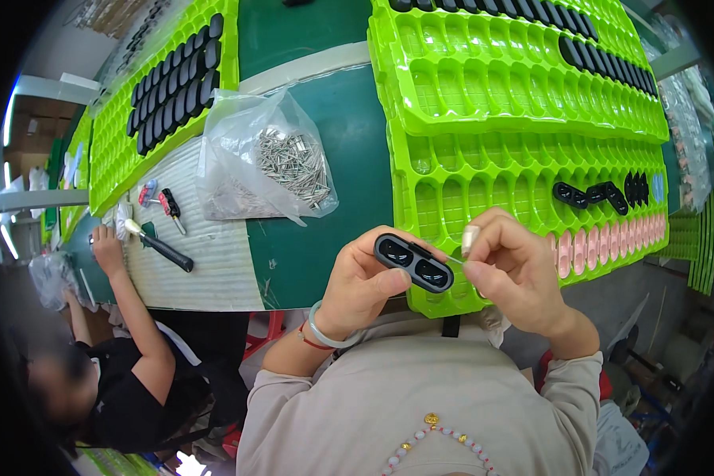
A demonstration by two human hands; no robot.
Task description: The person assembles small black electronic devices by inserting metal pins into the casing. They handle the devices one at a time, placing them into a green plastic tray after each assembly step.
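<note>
My left hand (355, 287) is closed around a black earbud case (413, 262), its thumb pressed on the near edge. Two glossy rounded hollows in the case face up. Just right of it, my right hand (522, 278) pinches a thin metal pin (454, 259) between thumb and forefinger. The pin's tip points at the case's far edge; whether it touches or enters there I cannot tell. A pale finger cot (470, 238) covers one right fingertip. Beyond my left hand, a clear plastic bag (228, 178) lies with a heap of metal pins (293, 166) in it.
Green moulded trays (452, 151) are stacked at the right, with black cases (607, 67) and pink parts (579, 254) in them. Another green tray (115, 159) with black pieces stands far left. A co-worker's hand (107, 247) is near a black-handled tool (166, 252) and small red clippers (169, 205).
</note>
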